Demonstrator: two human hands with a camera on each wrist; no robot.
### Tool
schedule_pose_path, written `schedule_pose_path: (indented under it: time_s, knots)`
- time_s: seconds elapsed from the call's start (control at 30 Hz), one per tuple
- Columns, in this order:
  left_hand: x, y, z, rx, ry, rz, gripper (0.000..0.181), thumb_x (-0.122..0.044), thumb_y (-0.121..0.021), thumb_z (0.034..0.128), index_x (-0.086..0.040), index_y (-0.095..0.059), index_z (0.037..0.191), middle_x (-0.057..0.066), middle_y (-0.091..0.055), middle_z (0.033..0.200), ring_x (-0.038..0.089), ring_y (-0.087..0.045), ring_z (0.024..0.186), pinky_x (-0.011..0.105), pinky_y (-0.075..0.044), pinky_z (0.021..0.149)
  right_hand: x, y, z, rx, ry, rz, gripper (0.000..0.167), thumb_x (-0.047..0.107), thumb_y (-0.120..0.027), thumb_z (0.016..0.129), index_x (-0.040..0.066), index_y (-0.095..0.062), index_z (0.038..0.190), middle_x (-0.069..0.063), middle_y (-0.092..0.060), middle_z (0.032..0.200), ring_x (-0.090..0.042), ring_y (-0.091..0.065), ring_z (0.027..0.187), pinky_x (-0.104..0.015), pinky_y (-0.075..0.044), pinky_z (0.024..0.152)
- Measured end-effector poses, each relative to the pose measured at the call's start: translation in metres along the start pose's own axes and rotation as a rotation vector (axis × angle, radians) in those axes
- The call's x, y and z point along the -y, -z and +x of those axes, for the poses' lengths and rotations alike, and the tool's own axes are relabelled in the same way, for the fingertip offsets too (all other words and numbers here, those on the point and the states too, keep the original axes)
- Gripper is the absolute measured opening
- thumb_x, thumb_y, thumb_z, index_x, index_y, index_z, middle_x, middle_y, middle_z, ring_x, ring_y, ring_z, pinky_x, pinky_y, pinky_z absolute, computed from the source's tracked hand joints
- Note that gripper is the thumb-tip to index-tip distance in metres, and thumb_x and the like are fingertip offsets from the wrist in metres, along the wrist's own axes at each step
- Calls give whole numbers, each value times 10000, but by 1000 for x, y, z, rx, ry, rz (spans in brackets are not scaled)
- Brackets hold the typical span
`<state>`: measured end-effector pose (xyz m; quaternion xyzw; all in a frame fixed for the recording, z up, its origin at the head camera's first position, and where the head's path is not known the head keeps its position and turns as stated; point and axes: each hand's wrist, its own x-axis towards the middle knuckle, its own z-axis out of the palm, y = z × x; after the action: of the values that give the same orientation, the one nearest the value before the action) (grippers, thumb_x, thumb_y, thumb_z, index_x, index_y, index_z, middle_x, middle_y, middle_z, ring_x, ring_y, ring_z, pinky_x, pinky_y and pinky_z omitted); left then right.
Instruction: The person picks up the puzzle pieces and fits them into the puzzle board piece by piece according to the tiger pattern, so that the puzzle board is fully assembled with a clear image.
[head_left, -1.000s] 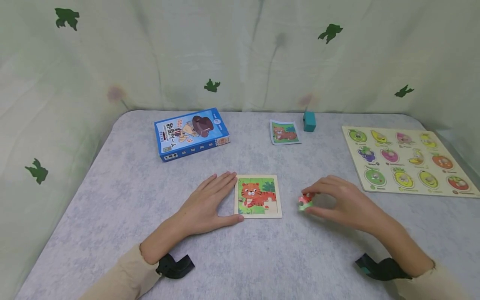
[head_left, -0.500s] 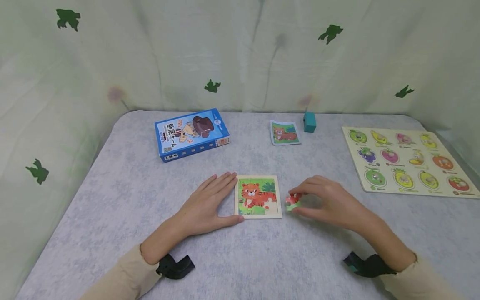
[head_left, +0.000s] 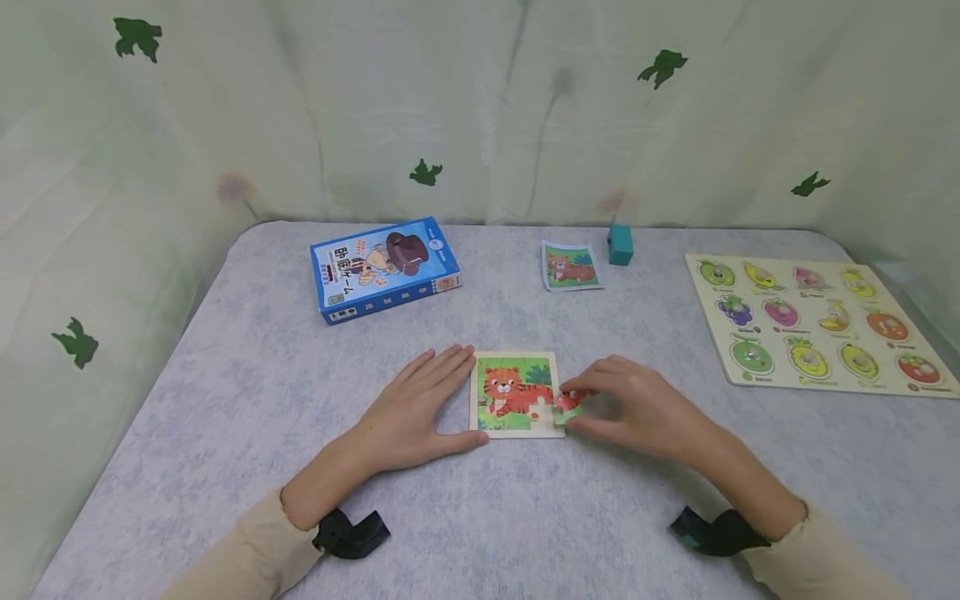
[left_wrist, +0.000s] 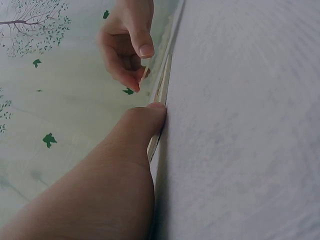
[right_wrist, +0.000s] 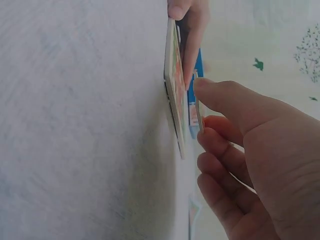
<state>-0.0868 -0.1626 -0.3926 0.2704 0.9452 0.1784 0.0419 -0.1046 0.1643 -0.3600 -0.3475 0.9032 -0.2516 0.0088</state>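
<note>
A small square jigsaw puzzle point(head_left: 517, 390) with a tiger picture lies in a pale wooden frame at the middle of the table. Bare wood shows at its lower right corner. My left hand point(head_left: 416, 412) lies with straight fingers along the puzzle's left side, fingertips and thumb touching the frame edge. Between thumb and fingers my right hand point(head_left: 630, 408) pinches a red and green puzzle piece point(head_left: 567, 403) over the frame's right edge. In the right wrist view the piece point(right_wrist: 199, 107) is seen edge-on, raised above the board.
Behind the puzzle lie a blue game box point(head_left: 386, 268), a small tiger picture card point(head_left: 572, 267) and a teal block point(head_left: 620, 244). A fruit peg board point(head_left: 821, 325) lies at the right. A pale curtain point(head_left: 480, 108) hangs behind the table.
My right hand has moved left with the puzzle piece, from the table beside the puzzle to over its right edge. The left hand has stayed in place.
</note>
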Motion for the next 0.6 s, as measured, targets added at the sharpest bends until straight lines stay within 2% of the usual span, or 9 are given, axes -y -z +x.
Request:
schedule_pose_path:
  time_s: [0.3,0.6]
  knots:
    - [1,-1,0,-3,-4,5,1037,-728,-624,885,-90,-286,1630,33,-233,1710,193,-174,1595,440,-129,1311,4,-5,5,15,13,20,388,307,-887,820,205,-776,1177,133,-725,1075,-48,-623,1020,-324,-593,873]
    - [1,-1,0,-3,-4,11,1039,-733,-621,884,-93,-286,1630,30,-234,1710,190,-176,1595,438,-132,1311,6,-12,9,14,30,26,381,321,-882,829,200,-781,1177,117,-720,1061,-55,-628,980,-315,-594,854]
